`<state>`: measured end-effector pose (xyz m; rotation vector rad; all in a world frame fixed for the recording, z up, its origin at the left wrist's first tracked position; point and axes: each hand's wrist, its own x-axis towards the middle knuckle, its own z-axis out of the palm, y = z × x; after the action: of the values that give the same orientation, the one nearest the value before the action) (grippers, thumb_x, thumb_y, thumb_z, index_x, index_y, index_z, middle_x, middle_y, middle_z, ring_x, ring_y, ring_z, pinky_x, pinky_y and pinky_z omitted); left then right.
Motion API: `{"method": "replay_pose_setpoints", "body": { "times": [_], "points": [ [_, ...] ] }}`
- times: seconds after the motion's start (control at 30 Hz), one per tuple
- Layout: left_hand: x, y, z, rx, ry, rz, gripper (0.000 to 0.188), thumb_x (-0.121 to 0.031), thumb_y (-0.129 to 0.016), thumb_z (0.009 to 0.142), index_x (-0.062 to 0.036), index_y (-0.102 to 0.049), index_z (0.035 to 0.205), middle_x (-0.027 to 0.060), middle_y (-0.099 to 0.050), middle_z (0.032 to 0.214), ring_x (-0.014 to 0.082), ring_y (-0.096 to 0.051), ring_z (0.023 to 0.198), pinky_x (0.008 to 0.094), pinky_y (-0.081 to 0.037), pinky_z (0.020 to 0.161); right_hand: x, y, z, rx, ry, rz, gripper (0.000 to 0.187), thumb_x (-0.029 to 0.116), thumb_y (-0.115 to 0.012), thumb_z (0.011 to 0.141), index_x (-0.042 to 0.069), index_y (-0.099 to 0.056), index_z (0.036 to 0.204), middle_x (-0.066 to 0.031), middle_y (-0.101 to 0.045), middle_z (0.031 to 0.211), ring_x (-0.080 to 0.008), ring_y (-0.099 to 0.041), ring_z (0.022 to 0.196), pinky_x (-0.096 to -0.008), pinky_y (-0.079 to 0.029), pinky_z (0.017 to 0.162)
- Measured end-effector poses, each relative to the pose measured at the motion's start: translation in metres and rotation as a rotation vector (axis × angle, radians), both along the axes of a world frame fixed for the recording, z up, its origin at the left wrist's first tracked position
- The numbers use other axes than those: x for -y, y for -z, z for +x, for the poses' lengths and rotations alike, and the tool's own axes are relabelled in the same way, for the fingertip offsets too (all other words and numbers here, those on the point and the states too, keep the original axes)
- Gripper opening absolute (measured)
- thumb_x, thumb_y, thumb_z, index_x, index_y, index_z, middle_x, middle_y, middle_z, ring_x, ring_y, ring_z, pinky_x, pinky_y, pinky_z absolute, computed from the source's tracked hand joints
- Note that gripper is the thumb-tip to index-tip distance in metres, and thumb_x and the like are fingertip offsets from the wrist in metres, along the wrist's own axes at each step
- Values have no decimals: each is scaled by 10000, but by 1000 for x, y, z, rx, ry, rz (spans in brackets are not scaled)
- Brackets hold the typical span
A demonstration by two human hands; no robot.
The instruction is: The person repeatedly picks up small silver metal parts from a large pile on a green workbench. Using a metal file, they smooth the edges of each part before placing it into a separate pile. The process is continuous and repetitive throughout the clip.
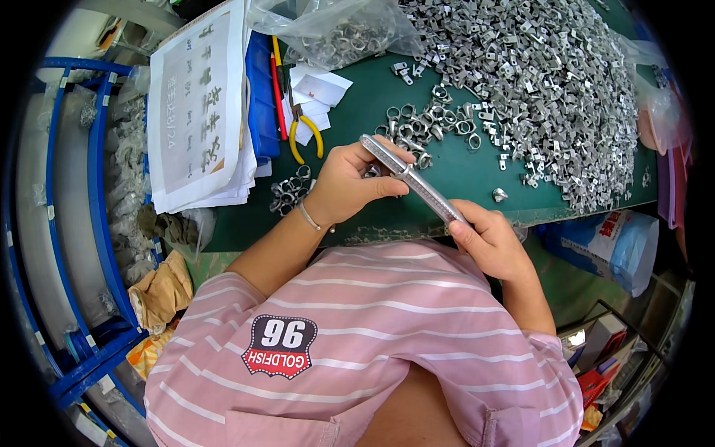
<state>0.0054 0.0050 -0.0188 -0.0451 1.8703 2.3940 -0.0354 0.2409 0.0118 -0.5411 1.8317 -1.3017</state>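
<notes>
- Both hands are on one thing here: a silver graduated metal stick (pixel 436 197), held above the front edge of the green worktop (pixel 242 232), slanting from upper left down to lower right.
- Left hand (pixel 348 182): thumb and fingers are clamped on the upper half of the stick, thumb tip right by a thin metal band (pixel 406 170) that goes around it. There's a bracelet (pixel 308 217) on that wrist.
- Right hand (pixel 488 240): thumb and fingers pinched together on the lower end. Can't really tell what the fingers underneath are doing.
- Just past the stick there's a loose pile of metal rings (pixel 434 119), plus a smaller cluster of rings (pixel 290 194) beside the left forearm.
- Over on the right, a massive heap of little bent metal clips (pixel 551 89), running almost to the table edge.
- Top of the table: a clear plastic bag (pixel 346 36) with more rings inside.
- Yellow-handled pliers (pixel 296 114) lie on some white paper scraps (pixel 322 86), with a red pen (pixel 278 97) just to the left.
- Further left, a blue bin (pixel 262 104) and a stack of printed sheets (pixel 195 112) next to it.
</notes>
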Motion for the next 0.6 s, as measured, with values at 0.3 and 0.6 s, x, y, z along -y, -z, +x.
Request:
{"method": "replay_pose_setpoints", "body": {
  "times": [0.3,0.6],
  "points": [
    [-2,-17,-4,-57,5,-49,228,-94,-671,760,-3,-585,951,22,-546,807,104,-522,741,221,-413,653,-2,0,5,23,50,-33,282,190,-504,876,2,-546,1082,-58,-567,692,-119,-528,624,-261,-430,586],
    [59,-96,-98,-547,-964,142,101,-64,-541,777,-20,-519,865,26,-488,691,90,-455,618,206,-329,479,-9,5,7,31,191,-76,301,201,-503,893,-17,-537,1098,6,-500,626,-60,-457,554,-214,-394,508]
  ]
}}
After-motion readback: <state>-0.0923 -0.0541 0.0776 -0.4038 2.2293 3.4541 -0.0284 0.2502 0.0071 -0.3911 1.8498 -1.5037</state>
